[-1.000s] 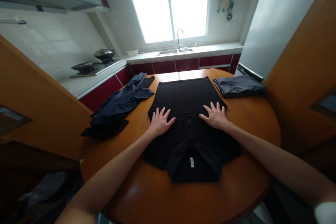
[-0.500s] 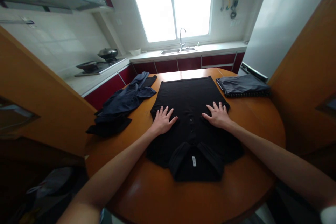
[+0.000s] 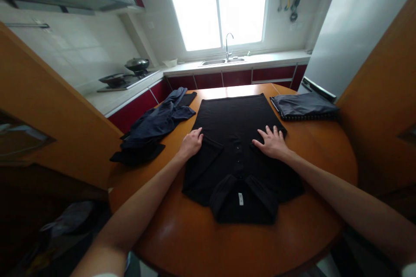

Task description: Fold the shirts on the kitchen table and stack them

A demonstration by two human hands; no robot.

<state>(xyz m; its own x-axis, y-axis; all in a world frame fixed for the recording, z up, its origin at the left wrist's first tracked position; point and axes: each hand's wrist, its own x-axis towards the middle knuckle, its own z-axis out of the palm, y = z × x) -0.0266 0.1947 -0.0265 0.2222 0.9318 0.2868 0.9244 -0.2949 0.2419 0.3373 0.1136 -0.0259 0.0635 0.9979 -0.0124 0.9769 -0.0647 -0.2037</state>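
Note:
A black polo shirt (image 3: 232,117) lies spread on the wooden table (image 3: 195,242), its collar and white neck label toward me and its hem toward the window. At the shirt's left edge, by the folded-in sleeve, my left hand (image 3: 191,143) has its fingers curled together on the cloth. The exact pinch is hidden under those fingers. My right hand (image 3: 271,142) rests flat on the shirt's right side with fingers spread, holding nothing. Two buttons show on the placket between the hands.
Rumpled dark blue and black clothes (image 3: 152,125) lie on the table's left. A stack of folded garments (image 3: 303,106), grey on top, sits at the right. Beyond stand a counter with a sink (image 3: 214,62) and a stove with pans (image 3: 136,65).
My left hand has slid left from lying flat on the shirt to its left edge, and its fingers have closed. My right hand stays in place on the shirt.

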